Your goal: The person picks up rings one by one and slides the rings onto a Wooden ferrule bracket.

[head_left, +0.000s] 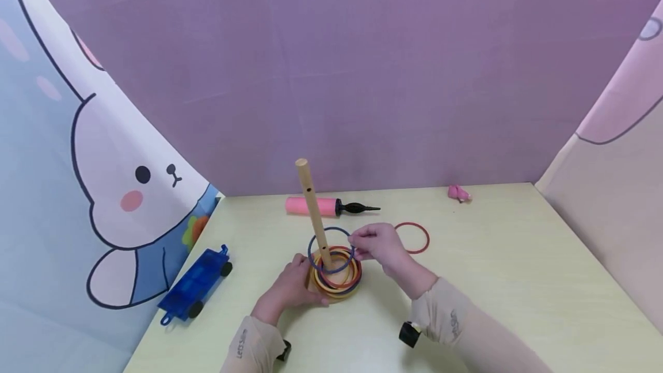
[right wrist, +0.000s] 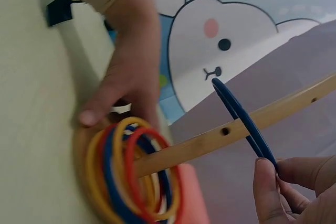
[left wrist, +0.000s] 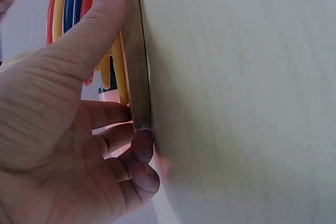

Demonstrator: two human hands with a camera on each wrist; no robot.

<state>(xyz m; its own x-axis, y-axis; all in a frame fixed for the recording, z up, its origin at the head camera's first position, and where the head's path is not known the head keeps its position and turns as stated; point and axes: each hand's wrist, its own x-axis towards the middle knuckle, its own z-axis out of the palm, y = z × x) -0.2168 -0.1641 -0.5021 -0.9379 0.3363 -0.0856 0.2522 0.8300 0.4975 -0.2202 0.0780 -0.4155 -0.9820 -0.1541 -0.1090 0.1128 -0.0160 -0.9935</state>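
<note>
A wooden post (head_left: 313, 206) rises from a flat wooden base (left wrist: 137, 77), leaning slightly left in the head view. Several red, yellow and blue rings (right wrist: 111, 174) lie stacked round its foot. My left hand (head_left: 292, 284) grips the base's edge, thumb on the near side and fingers beyond, as the left wrist view shows. With thumb and fingertips, my right hand (head_left: 380, 246) pinches the edge of a blue ring (right wrist: 245, 118). That ring is tilted around the post, above the stack. A red ring (head_left: 429, 239) lies flat on the table, beyond and right of my right hand.
A pink hand pump (head_left: 313, 206) with a black nozzle lies behind the post. At the table's left edge is a blue toy wagon (head_left: 195, 284). A small pink object (head_left: 458, 193) rests near the back right. A purple cloth (head_left: 414, 73) hangs behind the table.
</note>
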